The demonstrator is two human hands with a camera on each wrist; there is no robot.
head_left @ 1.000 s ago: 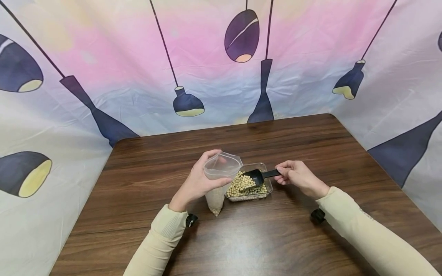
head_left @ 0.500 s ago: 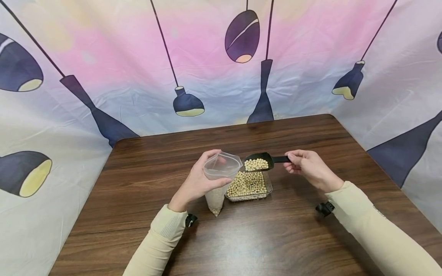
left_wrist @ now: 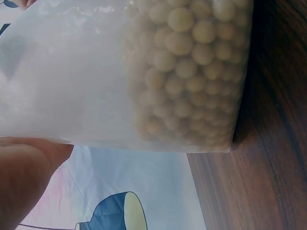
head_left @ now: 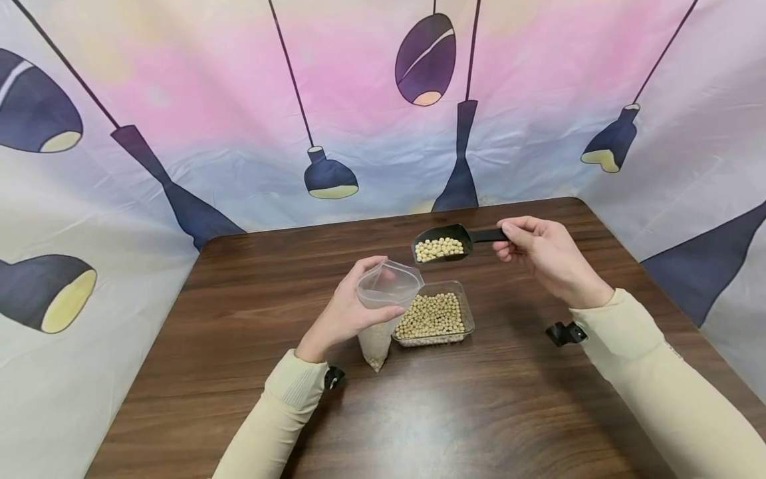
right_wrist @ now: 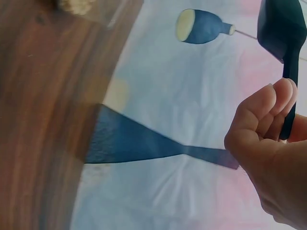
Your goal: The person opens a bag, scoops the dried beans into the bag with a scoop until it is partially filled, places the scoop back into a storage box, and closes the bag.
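My left hand (head_left: 338, 313) grips a clear plastic pouch (head_left: 376, 342) by its upper part, thumb and fingers around the wide-open mouth. In the left wrist view, round pale-yellow beans (left_wrist: 187, 72) fill the bottom of the pouch, which stands by the table surface. My right hand (head_left: 547, 256) pinches the handle of a black scoop (head_left: 461, 236), raised above the table and level, with a load of the same beans. The scoop's bowl is up and behind the pouch mouth. In the right wrist view the scoop (right_wrist: 283, 28) shows its underside.
A clear plastic tray (head_left: 469, 326) of beans stands on the dark wood table (head_left: 431, 412), just right of the pouch. A printed cloth (head_left: 251, 120) with lamp shapes hangs behind the table's far edge.
The scoop was in the tray's beans; my right hand has lifted it out loaded, raising it up and away above the tray. My left hand keeps its hold on the pouch.
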